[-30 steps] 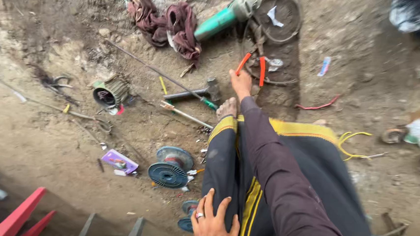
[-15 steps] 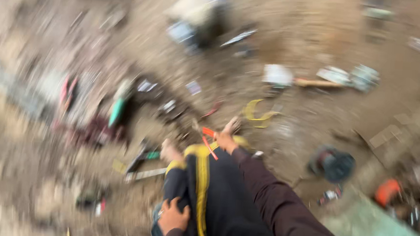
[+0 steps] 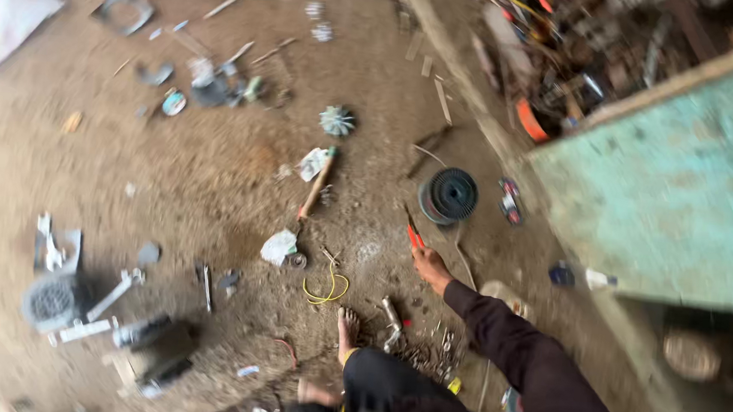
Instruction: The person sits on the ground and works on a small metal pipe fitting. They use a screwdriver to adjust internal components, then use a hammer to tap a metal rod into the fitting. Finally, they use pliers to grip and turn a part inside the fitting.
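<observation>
Right hand (image 3: 431, 266) stretched out low over the dirt floor (image 3: 213, 187), fingers closed round red-handled pliers (image 3: 413, 233) (tip toward twelve o'clock, at a black wire spool (image 3: 451, 195)). Left hand out of view; cannot tell.

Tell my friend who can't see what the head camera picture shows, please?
A person's right hand holds red-handled pliers out over a dirt floor, near a dark wire spool. Their bare foot rests by a yellow wire. Scattered metal parts lie around; the picture is blurry.
</observation>
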